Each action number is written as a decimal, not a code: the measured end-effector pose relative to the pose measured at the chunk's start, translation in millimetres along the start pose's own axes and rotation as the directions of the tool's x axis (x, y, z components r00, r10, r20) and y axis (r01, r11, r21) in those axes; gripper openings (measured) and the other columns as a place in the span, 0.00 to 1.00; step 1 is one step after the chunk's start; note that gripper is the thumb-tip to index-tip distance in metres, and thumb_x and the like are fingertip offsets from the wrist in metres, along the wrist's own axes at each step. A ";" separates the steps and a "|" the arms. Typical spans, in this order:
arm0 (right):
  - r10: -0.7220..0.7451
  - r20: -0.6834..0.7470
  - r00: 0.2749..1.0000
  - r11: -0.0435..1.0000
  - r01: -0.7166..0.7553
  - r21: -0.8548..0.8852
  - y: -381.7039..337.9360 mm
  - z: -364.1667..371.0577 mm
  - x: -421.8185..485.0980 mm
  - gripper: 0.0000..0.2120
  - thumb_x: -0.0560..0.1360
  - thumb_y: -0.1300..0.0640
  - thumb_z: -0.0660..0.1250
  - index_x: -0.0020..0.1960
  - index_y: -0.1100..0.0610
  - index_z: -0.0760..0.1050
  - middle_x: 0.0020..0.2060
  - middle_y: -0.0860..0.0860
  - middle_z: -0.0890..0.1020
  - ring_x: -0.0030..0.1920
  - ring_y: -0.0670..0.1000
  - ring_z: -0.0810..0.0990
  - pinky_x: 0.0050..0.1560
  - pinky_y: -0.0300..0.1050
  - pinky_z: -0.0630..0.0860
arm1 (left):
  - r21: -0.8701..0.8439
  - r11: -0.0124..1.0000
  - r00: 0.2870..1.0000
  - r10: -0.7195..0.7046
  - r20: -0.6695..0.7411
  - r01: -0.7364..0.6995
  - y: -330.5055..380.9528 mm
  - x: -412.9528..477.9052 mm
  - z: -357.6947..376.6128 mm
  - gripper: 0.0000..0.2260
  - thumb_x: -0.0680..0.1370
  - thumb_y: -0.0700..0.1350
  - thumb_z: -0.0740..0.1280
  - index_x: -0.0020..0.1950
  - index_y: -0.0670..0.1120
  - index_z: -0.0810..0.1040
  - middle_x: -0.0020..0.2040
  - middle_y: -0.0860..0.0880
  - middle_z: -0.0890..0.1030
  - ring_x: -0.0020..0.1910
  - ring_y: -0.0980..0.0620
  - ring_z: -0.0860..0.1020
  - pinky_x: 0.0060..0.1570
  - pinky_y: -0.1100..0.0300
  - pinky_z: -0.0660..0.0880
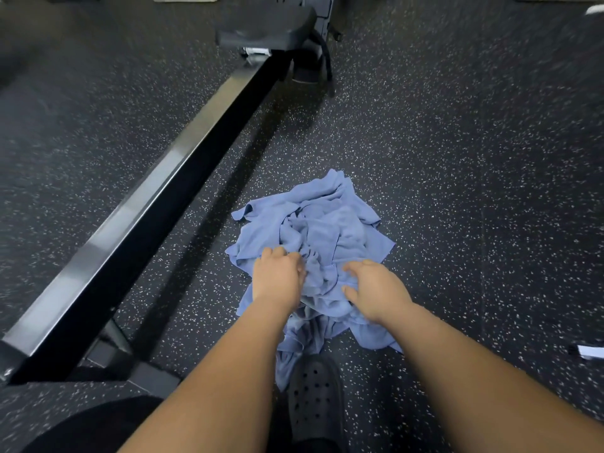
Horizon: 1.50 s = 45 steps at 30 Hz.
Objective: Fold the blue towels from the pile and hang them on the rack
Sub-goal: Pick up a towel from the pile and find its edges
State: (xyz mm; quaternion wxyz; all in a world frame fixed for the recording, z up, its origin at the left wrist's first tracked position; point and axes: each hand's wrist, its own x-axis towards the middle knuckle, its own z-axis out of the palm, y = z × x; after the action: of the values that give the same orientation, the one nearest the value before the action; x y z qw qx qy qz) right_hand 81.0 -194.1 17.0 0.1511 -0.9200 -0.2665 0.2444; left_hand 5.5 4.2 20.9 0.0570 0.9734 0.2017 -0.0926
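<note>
A crumpled pile of blue towels (330, 230) lies on the dark speckled floor in the middle of the view. My left hand (277, 276) grips a bunch of towel cloth at the pile's near left side, fingers curled into the folds. My right hand (372, 289) grips the cloth at the near right side, thumb and fingers closed on it. A part of a towel hangs down toward my shoe. No rack is in view.
A long black metal rail of a gym machine (137, 217) runs diagonally on the left, with its black seat (264, 27) at the top. My dark perforated shoe (315, 397) stands just below the pile. A small white object (590, 351) lies at the right edge.
</note>
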 end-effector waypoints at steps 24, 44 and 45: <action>0.121 -0.657 0.744 0.713 0.396 0.579 -80.9 -176.4 -199.9 0.10 0.76 0.58 0.74 0.51 0.43 0.85 0.40 0.48 0.86 0.39 0.51 0.82 0.47 0.51 0.81 | -0.757 0.483 0.883 0.082 -0.461 -0.440 77.5 -173.9 -223.0 0.04 0.78 0.47 0.77 0.44 0.52 0.84 0.40 0.54 0.85 0.41 0.57 0.81 0.45 0.61 0.76; 0.108 -0.590 0.800 0.803 0.280 0.526 30.3 -234.5 -338.6 0.12 0.77 0.64 0.76 0.55 0.49 0.84 0.45 0.47 0.87 0.37 0.47 0.77 0.44 0.42 0.77 | -0.745 0.212 0.661 0.649 -0.377 -0.633 229.6 -158.2 -224.6 0.20 0.82 0.43 0.72 0.73 0.54 0.77 0.63 0.57 0.84 0.57 0.54 0.83 0.62 0.61 0.77; 0.086 -0.577 0.812 0.818 0.273 0.506 33.6 -236.0 -340.3 0.12 0.77 0.64 0.75 0.55 0.48 0.82 0.45 0.49 0.87 0.37 0.48 0.77 0.44 0.45 0.77 | -0.748 0.192 0.639 0.675 -0.369 -0.635 237.7 -156.8 -224.2 0.17 0.82 0.42 0.73 0.70 0.53 0.80 0.60 0.56 0.85 0.56 0.54 0.83 0.61 0.61 0.77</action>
State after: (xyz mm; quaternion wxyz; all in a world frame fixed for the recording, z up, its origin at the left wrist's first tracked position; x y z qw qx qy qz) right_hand -31.1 -448.2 326.0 0.5033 -0.8471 -0.1701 0.0143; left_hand -4.8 -239.3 289.1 0.5480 0.8080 -0.2147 0.0277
